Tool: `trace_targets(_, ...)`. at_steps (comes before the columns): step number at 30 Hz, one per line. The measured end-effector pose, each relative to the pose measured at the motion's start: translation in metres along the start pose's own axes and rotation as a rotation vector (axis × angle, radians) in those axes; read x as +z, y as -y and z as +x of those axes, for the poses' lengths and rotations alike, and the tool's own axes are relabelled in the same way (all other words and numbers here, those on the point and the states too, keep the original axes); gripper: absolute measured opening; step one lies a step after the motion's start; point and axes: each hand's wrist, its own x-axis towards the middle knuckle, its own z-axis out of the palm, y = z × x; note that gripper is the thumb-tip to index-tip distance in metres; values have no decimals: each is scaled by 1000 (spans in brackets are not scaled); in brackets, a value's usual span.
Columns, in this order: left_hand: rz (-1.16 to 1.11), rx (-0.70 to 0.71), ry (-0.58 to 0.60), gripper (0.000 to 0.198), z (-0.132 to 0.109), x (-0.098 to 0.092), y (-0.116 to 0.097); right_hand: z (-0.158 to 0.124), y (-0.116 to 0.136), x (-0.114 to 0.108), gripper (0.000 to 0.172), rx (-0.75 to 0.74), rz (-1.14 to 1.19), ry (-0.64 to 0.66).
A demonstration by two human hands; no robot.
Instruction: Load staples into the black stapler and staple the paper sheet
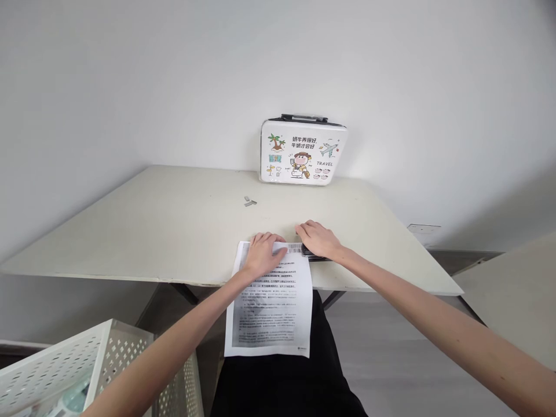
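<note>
A printed sheet of paper lies partly on the table, with its lower part hanging over the front edge above my lap. My left hand rests on the sheet near its top edge, fingers spread and thumb apart, pressing it down. At the top right corner of the paper, my right hand is wrapped over a black stapler, most of which it hides. The stapler's front end overlaps that corner. Several small grey staple strips lie on the tabletop beyond my hands.
A white case with cartoon prints stands at the table's back against the wall. The white table has a front edge close to my lap. A perforated white basket stands on the lower left. A socket plate is on the right wall.
</note>
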Motion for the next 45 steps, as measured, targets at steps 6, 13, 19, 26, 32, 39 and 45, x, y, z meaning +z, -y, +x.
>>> trace_targets(6,1,8,-2,17,0,0,-1,0,-1,1,52,-11,-25,6)
trace_targets(13,2,16,-4,17,2,0,0,0,-2,0,50,-21,-56,14)
trace_targets(19,3,19,-4,19,2,1,2,-1,1,-1,51,-25,-88,16)
trace_targets(26,2,23,-17,20,1,2,3,-2,6,3,47,-29,-154,-12)
trace_targets(32,2,20,-15,20,-1,-2,0,-4,14,10,45,-4,-231,-79)
trace_targets(39,8,11,-23,18,-2,-3,-1,-5,22,16,47,8,-250,-134)
trace_targets(45,16,13,-26,16,-3,-5,0,-4,22,13,42,-10,-156,-127)
